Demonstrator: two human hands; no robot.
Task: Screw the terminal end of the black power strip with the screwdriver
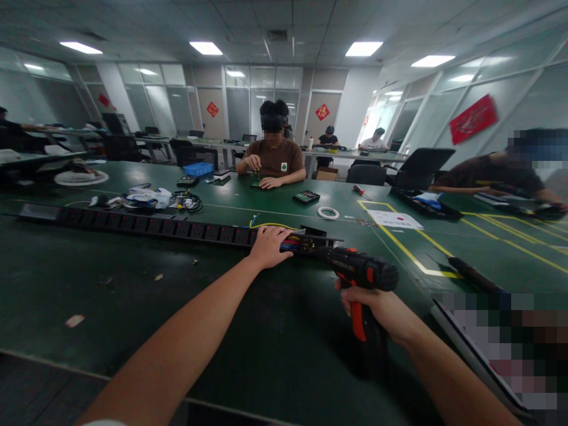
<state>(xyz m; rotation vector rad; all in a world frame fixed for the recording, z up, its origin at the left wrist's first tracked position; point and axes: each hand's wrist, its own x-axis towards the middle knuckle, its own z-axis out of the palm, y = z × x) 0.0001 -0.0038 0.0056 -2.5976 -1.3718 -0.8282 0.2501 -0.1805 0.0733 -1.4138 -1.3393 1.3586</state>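
Long black socket strip [168,228] lies across the green worktop [244,325], long axis running left to right, dipping slightly toward its right end. From your right grip [366,299], that right end is forward and to the left; the black-and-orange pistol-shaped power screwdriver [361,266] points its nose that way, barrel roughly in line with the strip. Contact at the nose: cannot tell, dark on dark. Your left grip [268,245] is nearer the strip, lying palm down over it just beside the bundle of red, yellow and blue wires [290,241] at the open section. Right grip: clamped around the screwdriver's handle. Left grip: thumb apart from the fingers, touching the strip; cannot tell whether the hidden fingertips clasp its far edge. Note 1 white ring-shaped roll [328,212] beyond the strip, apart from both.
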